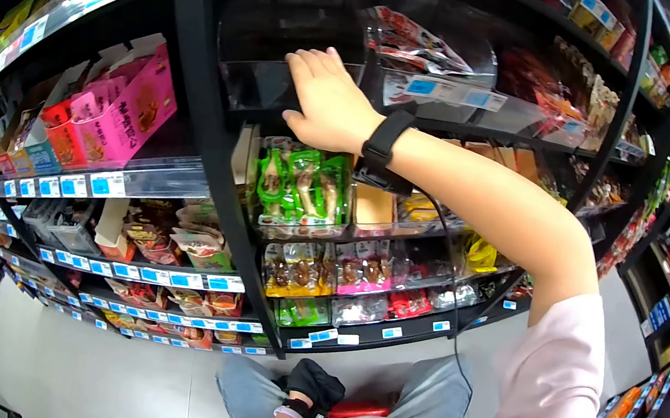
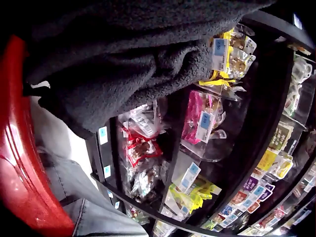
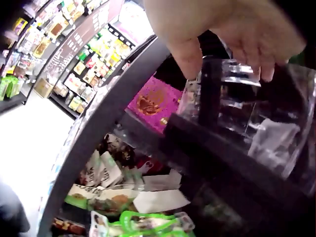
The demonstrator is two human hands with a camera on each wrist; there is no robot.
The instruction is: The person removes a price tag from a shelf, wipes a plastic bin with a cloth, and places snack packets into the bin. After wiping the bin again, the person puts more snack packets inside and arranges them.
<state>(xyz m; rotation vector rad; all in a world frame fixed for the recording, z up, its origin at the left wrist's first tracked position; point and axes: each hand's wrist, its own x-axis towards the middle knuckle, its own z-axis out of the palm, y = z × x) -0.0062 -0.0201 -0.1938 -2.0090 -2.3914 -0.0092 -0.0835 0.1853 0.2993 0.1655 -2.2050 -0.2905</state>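
Observation:
My right hand [image 1: 331, 102] reaches over a clear plastic bin [image 1: 254, 85] on the upper shelf, back of the hand up and thumb apart from the fingers. In the right wrist view, its fingertips [image 3: 267, 73] hang close over the clear walls, with nothing held. A pale, see-through packet [image 3: 274, 143] lies inside the plastic there. Low by my lap, the left hand [image 1: 301, 398] grips a bunched black fuzzy cloth [image 1: 317, 380], which hides most of its fingers. That same cloth [image 2: 133, 69] fills the upper part of the left wrist view.
Red-and-white packets [image 1: 420, 42] fill the neighbouring bin. Green snack packs [image 1: 301, 181] sit one shelf below. A black upright post [image 1: 201, 54] separates these from pink boxes [image 1: 127, 103]. A glossy red object [image 1: 357, 409] lies at my lap, above the grey floor [image 1: 105, 365].

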